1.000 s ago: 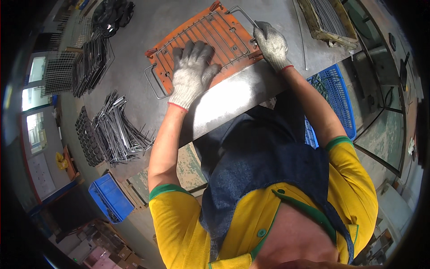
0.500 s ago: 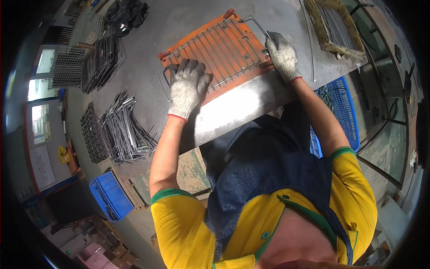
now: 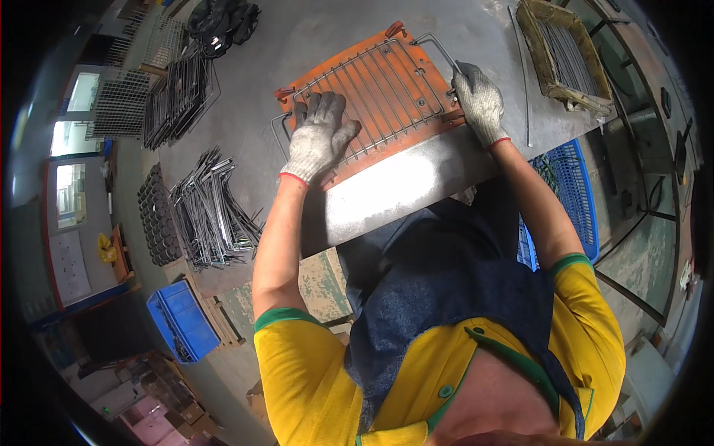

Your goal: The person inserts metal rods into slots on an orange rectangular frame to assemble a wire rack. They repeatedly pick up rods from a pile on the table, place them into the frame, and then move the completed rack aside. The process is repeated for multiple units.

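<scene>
Wire grid (image 3: 379, 89) is pressed flat onto an orange plate (image 3: 416, 137) on the counter (image 3: 387, 186) by the spread left hand (image 3: 318, 137), its right edge gripped by the right hand (image 3: 480, 104).

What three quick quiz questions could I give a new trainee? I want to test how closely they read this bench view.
1. True or false: the wire rack lies on an orange plate.
2. Which hand rests flat on the rack's near left part? A left hand; B right hand.
3. What colour is the crate on the floor at the person's left?

Key: 1 true. 2 A; the right hand is at the rack's right edge. 3 blue.
</scene>
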Motion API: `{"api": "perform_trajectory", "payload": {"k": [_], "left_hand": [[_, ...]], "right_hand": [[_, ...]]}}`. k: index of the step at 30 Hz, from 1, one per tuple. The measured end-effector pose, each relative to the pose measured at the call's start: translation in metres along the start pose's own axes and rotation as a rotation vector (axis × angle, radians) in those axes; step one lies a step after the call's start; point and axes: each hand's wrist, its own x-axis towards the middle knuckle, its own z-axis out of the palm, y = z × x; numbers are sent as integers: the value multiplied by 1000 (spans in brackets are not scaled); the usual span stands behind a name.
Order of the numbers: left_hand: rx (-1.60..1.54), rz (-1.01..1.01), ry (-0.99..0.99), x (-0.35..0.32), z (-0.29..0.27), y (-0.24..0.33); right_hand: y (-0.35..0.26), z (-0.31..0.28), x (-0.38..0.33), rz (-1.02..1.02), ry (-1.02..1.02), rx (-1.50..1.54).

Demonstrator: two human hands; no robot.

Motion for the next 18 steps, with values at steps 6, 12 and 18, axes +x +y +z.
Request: {"api": "perform_trajectory", "payload": {"k": [6,12,18], "left_hand": [[150,43,78,-1,0,-9],[68,-21,111,29,-17,15],[186,-46,231,73,15,12]], "right_hand": [[5,2,2,7,-1,-42],[6,1,2,52,-38,44],[2,-1,3,44,-23,16]]}}
